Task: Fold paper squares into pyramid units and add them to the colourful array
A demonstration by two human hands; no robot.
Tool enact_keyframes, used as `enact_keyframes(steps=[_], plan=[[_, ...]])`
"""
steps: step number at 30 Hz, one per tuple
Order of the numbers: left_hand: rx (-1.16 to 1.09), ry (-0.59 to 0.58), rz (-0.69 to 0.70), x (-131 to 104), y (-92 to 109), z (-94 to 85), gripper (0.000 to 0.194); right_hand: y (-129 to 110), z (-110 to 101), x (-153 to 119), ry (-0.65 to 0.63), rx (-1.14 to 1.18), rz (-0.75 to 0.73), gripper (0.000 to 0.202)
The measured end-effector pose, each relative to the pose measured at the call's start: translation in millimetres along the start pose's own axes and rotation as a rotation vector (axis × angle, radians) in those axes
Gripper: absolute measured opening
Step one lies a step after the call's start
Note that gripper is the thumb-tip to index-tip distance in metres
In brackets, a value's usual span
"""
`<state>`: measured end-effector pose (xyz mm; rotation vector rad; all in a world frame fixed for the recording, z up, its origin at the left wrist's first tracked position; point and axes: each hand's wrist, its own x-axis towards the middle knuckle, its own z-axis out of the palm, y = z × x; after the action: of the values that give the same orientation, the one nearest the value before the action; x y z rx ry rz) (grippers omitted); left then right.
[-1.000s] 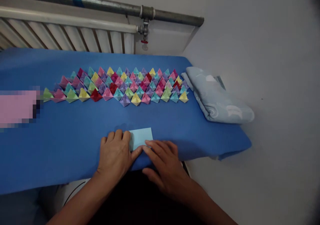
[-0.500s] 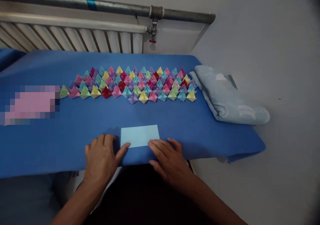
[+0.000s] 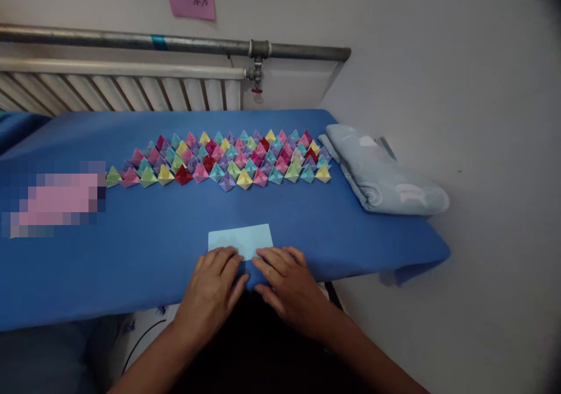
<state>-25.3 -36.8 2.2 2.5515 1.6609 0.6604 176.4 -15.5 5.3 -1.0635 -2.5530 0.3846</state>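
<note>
And here's the star of the counter: a sheet of pale blue paper [image 3: 245, 236], right at the near edge, in the middle, lying flat on the blue cloth [image 3: 131, 253]. It's a plain rectangle, wider side to side than it is deep, smooth and unmarked where it shows. The far edge runs clean and straight, sitting at a slight slant, its right end a touch farther off than its left. Both far corners are out in the open; the near ones are tucked out of sight under the hands, and just a short stretch of near edge peeks out between them. A soft shadow falls across its left half.

Now the hands! The left hand [image 3: 214, 283] lies palm down, fingers outstretched and lightly curved, tips on the paper's near left part. The right hand [image 3: 289, 286] mirrors it, fingers reaching out over the near right corner. Neither is closed round anything, and both thumbs sit nearer, off the sheet.

Beyond, what a crowd: rows of small pointed folded-paper pieces [image 3: 239, 159] in pink, yellow, green, purple, red and blue. A folded pale blue blanket [image 3: 390, 180] sits at far right, a blurred pink patch [image 3: 65, 198] at left, a radiator [image 3: 131, 93] behind.
</note>
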Motion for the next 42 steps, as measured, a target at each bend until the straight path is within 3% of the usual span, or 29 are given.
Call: enact_keyframes(steps=[6, 9, 12, 16, 21, 24, 27, 29, 31, 36, 42], plan=[[-0.017, -0.014, -0.02, -3.1, -10.1, 3.1, 0.018, 16.7, -15.3, 40.1, 0.116, 0.015, 0.128, 0.032], [0.009, -0.011, -0.021, -4.8, -15.1, -2.6, 0.022, 25.6, -17.4, 65.7, -0.019, -0.073, 0.177, 0.038], [0.004, 0.005, -0.02, -6.2, -15.6, -7.1, 0.024, 24.9, -18.0, 72.9, -0.105, -0.07, 0.222, 0.039], [-0.074, -0.013, 0.034, -9.0, -11.1, -9.3, 0.021, 15.0, -18.6, 57.0, -0.042, 0.057, 0.242, 0.039], [-0.091, -0.057, 0.124, -17.8, -10.1, -8.8, 0.038, 5.5, -20.6, 39.8, -0.135, 0.188, 0.29, 0.042], [-0.072, -0.07, 0.177, -21.8, -12.8, -9.1, 0.032, 6.0, -24.2, 30.7, -0.075, 0.177, 0.313, 0.035], [-0.07, -0.041, 0.182, -21.0, -13.2, -9.3, 0.023, 7.2, -28.0, 16.0, 0.047, 0.172, 0.198, 0.023], [-0.077, -0.006, 0.166, -18.6, -12.2, -8.7, 0.02, 7.2, -27.2, 5.4, 0.05, 0.187, 0.05, 0.021], [-0.082, 0.017, 0.157, -16.2, -11.1, -7.6, 0.018, 6.8, -22.2, -2.9, 0.028, 0.168, -0.009, 0.025], [-0.062, 0.039, 0.172, -13.7, -10.2, -4.9, 0.016, 7.6, -4.9, -9.5, 0.087, 0.08, 0.068, 0.02], [-0.07, 0.043, 0.128, -13.5, -8.1, -3.1, 0.014, 10.1, -0.2, -8.1, 0.181, 0.121, 0.1, 0.015]])
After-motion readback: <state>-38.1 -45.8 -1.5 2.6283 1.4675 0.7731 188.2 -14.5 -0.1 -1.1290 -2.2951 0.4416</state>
